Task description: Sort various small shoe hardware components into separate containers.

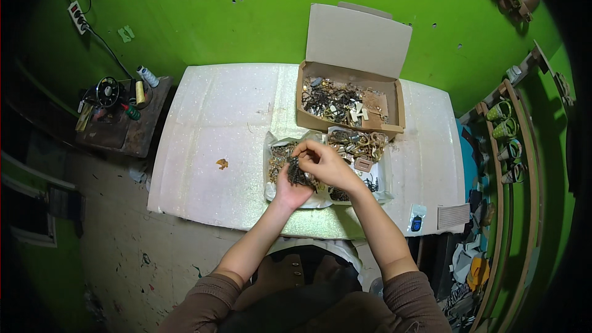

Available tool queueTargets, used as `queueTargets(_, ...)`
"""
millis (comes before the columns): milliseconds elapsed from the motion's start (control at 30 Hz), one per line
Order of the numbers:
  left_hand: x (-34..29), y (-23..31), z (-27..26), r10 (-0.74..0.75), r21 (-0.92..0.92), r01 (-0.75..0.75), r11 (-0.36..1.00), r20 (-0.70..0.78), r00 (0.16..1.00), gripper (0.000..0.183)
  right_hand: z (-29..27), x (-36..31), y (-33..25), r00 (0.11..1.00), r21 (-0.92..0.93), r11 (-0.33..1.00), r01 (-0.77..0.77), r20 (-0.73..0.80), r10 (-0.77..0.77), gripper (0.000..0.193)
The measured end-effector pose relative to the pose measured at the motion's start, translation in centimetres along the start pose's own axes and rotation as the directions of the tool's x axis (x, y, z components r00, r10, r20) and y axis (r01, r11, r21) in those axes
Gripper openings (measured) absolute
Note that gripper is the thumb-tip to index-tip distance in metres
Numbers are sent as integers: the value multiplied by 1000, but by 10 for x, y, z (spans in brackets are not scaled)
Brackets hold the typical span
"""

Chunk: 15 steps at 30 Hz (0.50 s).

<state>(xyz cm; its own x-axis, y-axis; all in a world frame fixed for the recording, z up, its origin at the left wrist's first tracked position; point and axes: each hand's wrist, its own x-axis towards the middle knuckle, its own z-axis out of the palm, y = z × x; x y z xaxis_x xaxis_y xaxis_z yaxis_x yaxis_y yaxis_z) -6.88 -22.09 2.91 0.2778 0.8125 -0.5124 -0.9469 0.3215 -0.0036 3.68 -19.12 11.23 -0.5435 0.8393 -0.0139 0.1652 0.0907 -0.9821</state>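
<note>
My left hand [292, 192] is cupped palm up around a clump of small dark pieces [298, 174], which look like metal fittings. Over that palm, my right hand [328, 164] bends its fingers in a pinch at the clump; what sits between the fingertips is too small to make out. Both hands are above a white-lined tray [386, 189] on the table. Small gold and brown bits [279, 153] fill its left part. To the right lie bronze-coloured buckles and rings [364, 147], and dark pieces [371, 184] are partly hidden by my right arm.
Behind the tray stands an open cardboard box [351, 124] of mixed small hardware. A gold-brown scrap [222, 163] lies on the white table [203, 105]. At the front right are a small packet [417, 219] and a grey card [453, 216]. A shoe rack [501, 148] stands right.
</note>
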Motion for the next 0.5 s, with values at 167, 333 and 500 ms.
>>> queueTargets(167,8,10,-15,-101,61,91,994,189,977,34,-1,7,-11,998,240,969,-68,-1,70,18)
queueTargets(333,6,8,-8,-94,11,94,996,85,992,33,-1,12,-17,998,308,949,-66,9,67,18)
queueTargets(500,4,8,2,-83,28,80,996,160,984,32,-2,14,-27,996,44,998,-37,78,33,17)
